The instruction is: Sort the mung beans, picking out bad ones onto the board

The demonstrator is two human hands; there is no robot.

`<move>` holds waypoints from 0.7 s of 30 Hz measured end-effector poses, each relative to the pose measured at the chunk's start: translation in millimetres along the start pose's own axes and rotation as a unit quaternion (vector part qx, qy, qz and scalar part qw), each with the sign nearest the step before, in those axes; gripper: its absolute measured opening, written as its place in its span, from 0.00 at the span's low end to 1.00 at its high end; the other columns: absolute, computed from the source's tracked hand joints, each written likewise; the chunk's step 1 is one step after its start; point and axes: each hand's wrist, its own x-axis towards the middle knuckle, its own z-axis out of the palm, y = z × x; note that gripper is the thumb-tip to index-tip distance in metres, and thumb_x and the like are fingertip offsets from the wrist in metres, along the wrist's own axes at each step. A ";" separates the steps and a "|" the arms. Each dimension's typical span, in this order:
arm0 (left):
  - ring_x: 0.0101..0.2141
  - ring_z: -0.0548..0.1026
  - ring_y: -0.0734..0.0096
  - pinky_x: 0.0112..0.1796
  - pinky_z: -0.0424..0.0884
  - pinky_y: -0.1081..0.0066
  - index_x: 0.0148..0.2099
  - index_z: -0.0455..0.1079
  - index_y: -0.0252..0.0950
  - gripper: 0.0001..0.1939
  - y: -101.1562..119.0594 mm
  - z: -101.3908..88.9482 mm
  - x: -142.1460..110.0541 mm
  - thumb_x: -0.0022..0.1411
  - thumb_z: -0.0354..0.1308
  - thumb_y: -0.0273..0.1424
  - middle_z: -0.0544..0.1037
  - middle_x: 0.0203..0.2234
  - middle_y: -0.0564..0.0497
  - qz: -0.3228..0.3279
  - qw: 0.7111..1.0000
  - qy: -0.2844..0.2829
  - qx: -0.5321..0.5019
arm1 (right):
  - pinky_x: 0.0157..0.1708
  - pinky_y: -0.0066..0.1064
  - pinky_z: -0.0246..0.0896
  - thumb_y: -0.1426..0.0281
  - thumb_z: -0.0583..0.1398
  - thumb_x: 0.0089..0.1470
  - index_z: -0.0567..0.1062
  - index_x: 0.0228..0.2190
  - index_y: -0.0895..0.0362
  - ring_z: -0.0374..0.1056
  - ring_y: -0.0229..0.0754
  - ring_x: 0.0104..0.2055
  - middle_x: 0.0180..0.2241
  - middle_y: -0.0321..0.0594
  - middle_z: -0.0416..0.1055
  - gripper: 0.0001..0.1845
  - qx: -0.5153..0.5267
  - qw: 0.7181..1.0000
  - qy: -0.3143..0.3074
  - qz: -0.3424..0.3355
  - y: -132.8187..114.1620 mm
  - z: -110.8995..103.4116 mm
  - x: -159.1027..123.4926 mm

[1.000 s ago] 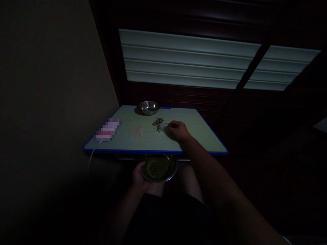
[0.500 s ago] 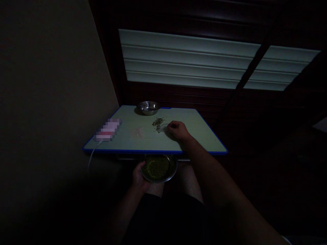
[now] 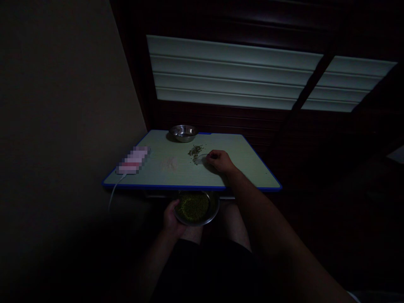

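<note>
My left hand (image 3: 173,221) grips the left rim of a metal bowl (image 3: 215,209) below the table's near edge. Small green grains, like mung beans (image 3: 193,207), fill much of it. Over the table, my right hand (image 3: 220,160) is closed in a pinch on a thin, see-through flat piece (image 3: 202,159); its exact kind is unclear in the dim light. The piece's left end touches or nearly touches a loose scatter of dark beans (image 3: 195,151). To the left lies a patch of pale, fine bits (image 3: 170,163).
A second metal bowl (image 3: 183,134) stands at the back of the pale, blue-edged table (image 3: 249,168). On the left lies a blurred-out phone-like object (image 3: 133,160) with a white cable (image 3: 112,192). A wall (image 3: 78,84) borders the left; dark slatted doors (image 3: 227,71) stand behind.
Almost nothing differs. Both hands, the held bowl and the scattered beans stay in practically the same places.
</note>
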 end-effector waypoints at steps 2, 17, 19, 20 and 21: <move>0.39 0.79 0.52 0.44 0.72 0.54 0.42 0.75 0.31 0.15 0.2 1.1 -0.7 0.53 0.55 0.29 0.82 0.34 0.42 -0.005 1.000 0.004 0.006 | 0.28 0.28 0.57 0.67 0.61 0.40 0.74 0.23 0.58 0.62 0.35 0.25 0.22 0.35 0.71 0.07 0.005 1.000 -0.006 0.003 -1.3 0.3 -0.5; 0.38 0.79 0.53 0.46 0.71 0.53 0.39 0.75 0.31 0.13 -0.5 -0.1 1.2 0.53 0.55 0.29 0.82 0.33 0.42 -0.004 1.000 0.012 0.013 | 0.29 0.27 0.59 0.66 0.63 0.41 0.77 0.25 0.58 0.65 0.36 0.27 0.24 0.36 0.73 0.08 -0.007 1.000 -0.030 -0.006 1.2 3.0 2.6; 0.37 0.79 0.54 0.45 0.72 0.54 0.39 0.76 0.31 0.13 -0.3 0.0 1.3 0.53 0.55 0.28 0.82 0.32 0.42 -0.001 1.000 0.011 0.009 | 0.29 0.27 0.59 0.67 0.62 0.42 0.77 0.25 0.59 0.65 0.36 0.27 0.24 0.36 0.73 0.08 -0.005 0.999 -0.035 0.003 -0.8 3.2 3.6; 0.37 0.79 0.54 0.45 0.72 0.54 0.39 0.76 0.31 0.13 -0.1 0.2 1.1 0.53 0.55 0.28 0.82 0.31 0.43 -0.002 1.000 0.012 0.006 | 0.29 0.27 0.59 0.67 0.61 0.43 0.77 0.24 0.59 0.64 0.35 0.26 0.24 0.36 0.73 0.08 -0.003 0.999 -0.036 0.011 -2.4 3.2 3.9; 0.36 0.79 0.54 0.45 0.72 0.54 0.39 0.76 0.32 0.13 0.1 0.5 0.7 0.53 0.55 0.28 0.82 0.30 0.43 -0.003 1.000 0.013 0.003 | 0.28 0.27 0.58 0.67 0.61 0.44 0.77 0.24 0.59 0.64 0.35 0.26 0.23 0.36 0.73 0.08 -0.001 0.999 -0.038 0.021 -4.1 3.1 4.2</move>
